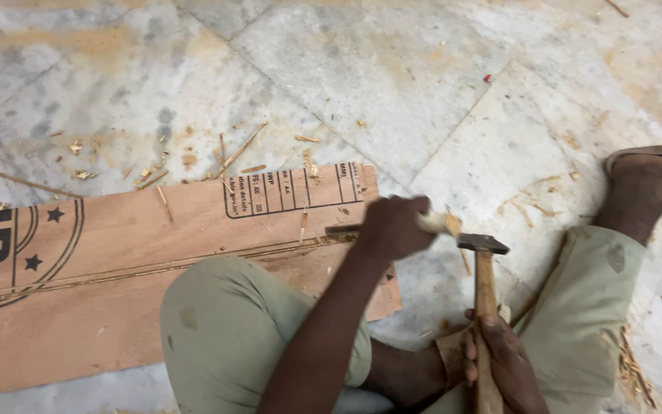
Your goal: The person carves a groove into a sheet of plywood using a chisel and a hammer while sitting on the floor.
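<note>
Plywood sheet [78,291]: reddish-brown, lying flat on the marble floor [392,100]; its left end is cut off by the picture edge, its near right part hidden under a knee in olive trousers [224,330]. Printed marks on its face, a round one at left (only partly in view) and a ruled box near the far right corner. A long groove runs along it toward the right end.

Wood splinters [155,180]: scattered on the floor beyond the sheet's far edge.

Chisel [342,228]: dark blade lying along the groove near the sheet's right end; pale handle end showing at the right of the fist, the middle hidden.

Left hand [392,228]: fingers fully wrapped round the chisel.

Hammer [484,284]: dark metal head just right of the chisel's handle end, whether touching is hard to make out; wooden shaft running toward the near edge, bottom cut off.

Right hand [503,360]: fingers curled round the hammer shaft, low down, partly out of view.

Foot [641,188]: at far right, partly cut off.
</note>
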